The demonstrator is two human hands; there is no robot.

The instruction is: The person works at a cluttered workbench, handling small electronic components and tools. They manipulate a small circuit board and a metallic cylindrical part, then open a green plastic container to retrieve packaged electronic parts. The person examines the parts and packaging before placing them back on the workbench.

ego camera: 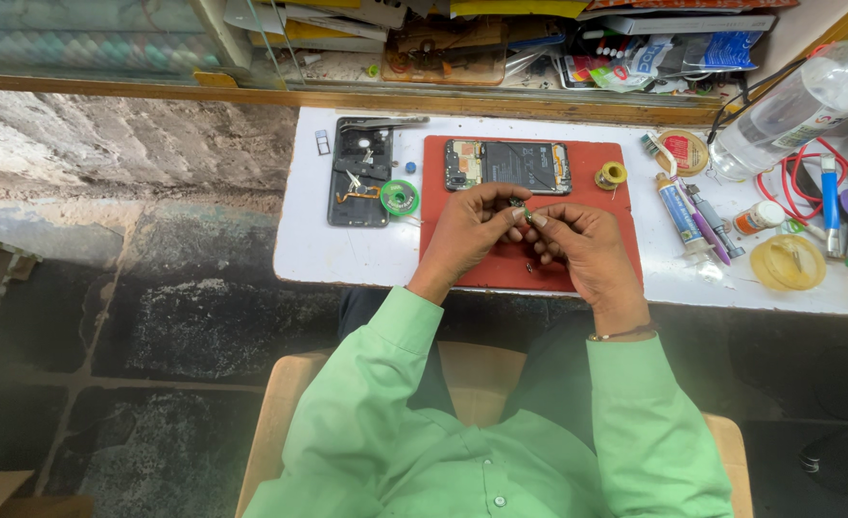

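White worktop [347,254], cluttered at the right with a clear bottle [798,101], tubes and tape rolls. On it a red mat [587,264]; at the mat's far edge an opened phone [508,166], insides showing; left of the mat a dark back cover [359,177] and a green reel [400,197]. Above the mat's middle, left hand [467,230] and right hand [582,245] brought close, fingertips pinched together on a tiny part [520,213], held off the mat just in front of the phone. Likely very light, stiff, easily dropped or bent; best gripped by its edges with fingertips. Mostly hidden by the fingers; shape and kind hard to make out. Small speck on the mat below the hands [528,268], too small to tell.
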